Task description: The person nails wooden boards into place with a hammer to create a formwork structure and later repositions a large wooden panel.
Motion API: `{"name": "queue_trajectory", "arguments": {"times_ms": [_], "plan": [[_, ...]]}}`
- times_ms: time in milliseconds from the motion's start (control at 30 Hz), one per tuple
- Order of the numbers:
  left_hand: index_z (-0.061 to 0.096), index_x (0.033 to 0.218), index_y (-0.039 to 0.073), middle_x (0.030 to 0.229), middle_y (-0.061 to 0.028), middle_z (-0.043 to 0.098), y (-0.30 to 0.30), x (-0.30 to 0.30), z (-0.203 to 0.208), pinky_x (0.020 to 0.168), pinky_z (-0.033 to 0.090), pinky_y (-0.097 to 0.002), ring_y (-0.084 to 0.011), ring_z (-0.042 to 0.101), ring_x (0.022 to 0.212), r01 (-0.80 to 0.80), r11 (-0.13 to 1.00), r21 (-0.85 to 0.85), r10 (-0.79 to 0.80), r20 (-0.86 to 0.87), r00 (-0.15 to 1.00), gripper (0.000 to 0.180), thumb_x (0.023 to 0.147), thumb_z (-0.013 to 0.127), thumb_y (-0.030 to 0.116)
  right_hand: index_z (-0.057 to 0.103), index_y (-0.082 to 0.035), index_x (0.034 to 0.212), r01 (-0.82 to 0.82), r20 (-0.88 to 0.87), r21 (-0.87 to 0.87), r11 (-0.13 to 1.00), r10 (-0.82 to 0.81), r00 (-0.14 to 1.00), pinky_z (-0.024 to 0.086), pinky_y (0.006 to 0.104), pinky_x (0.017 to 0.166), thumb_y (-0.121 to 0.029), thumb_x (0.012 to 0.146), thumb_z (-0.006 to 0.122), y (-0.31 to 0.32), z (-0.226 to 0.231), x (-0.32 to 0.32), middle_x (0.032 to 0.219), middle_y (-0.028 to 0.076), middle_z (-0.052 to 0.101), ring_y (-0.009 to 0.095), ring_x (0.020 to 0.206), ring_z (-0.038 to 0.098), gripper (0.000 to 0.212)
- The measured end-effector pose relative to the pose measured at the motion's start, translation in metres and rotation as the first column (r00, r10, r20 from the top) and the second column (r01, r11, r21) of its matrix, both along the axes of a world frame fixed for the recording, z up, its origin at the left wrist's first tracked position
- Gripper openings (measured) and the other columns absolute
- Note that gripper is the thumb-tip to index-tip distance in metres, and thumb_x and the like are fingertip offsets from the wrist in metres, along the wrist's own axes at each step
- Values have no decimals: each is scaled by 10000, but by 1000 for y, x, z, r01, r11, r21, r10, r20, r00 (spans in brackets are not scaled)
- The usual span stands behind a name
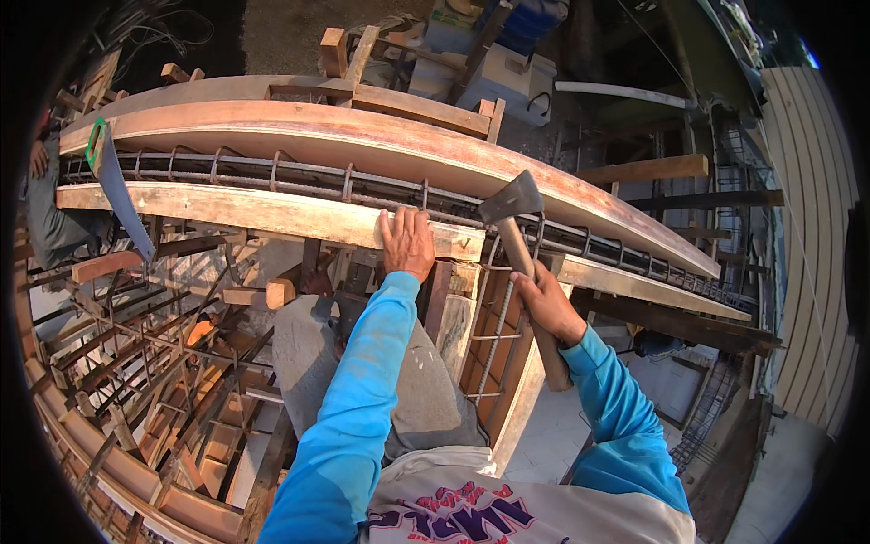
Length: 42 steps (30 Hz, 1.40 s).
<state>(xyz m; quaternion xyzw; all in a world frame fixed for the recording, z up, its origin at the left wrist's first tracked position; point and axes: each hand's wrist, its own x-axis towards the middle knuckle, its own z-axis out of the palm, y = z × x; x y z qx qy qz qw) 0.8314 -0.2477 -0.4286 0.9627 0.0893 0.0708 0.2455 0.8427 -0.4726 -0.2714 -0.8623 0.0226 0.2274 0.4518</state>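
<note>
My left hand lies with its fingers over the top edge of a pale wooden board, the near side of a long formwork trough. In my right hand is the wooden handle of a hatchet; its dark, broad head points up over the trough. Steel rebar with stirrups runs along inside, between the near board and the taller far board. Below my hands, a second rebar cage goes down inside an upright wooden form.
A handsaw with a green handle rests across the trough's left end, near another person. Far below on the left are crossed timbers and rebar. A corrugated sheet stands at the right. Pale containers lie beyond the trough.
</note>
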Motion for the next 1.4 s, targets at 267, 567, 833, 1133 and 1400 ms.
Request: {"name": "queue_trajectory", "arguments": {"times_ms": [267,567,833,1133,1400], "plan": [[517,1152,82,1186,-102,515,8,-10,-10,1128,173,-535,-296,398,1244,-25,999,-38,26,32,999,263,925,503,213,477,-45,1028,91,113,127,988,-106,988,430,236,444,-310,972,509,29,113,69,653,42,523,107,501,513,273],[512,1168,89,1205,-92,508,-6,-15,-12,1140,144,-534,-281,373,1269,31,999,-10,-31,-27,999,288,954,475,279,505,32,1093,-197,-552,-120,973,99,828,466,300,456,-324,933,559,-4,8,-10,677,82,560,152,487,546,394],[526,1122,78,1172,-101,509,3,-10,-13,1133,166,-542,-287,390,1241,-19,999,42,17,45,999,255,928,518,244,445,-67,983,192,353,491,850,-396,848,431,241,463,-296,988,476,52,120,79,640,44,509,110,497,508,231],[520,1144,86,1180,-95,507,-3,-6,-7,1130,159,-540,-277,386,1248,15,1000,-16,-14,15,1000,255,933,489,225,500,-1,1042,-63,-438,-22,998,47,898,450,277,450,-361,943,543,4,41,10,644,61,536,143,473,521,376],[523,1125,82,1182,-93,509,-2,-11,-15,1131,175,-535,-276,387,1248,-6,1000,27,5,39,999,259,919,517,239,428,-55,1063,221,388,505,834,-449,805,438,257,456,-285,989,480,50,64,40,637,59,502,120,495,496,247]]}}
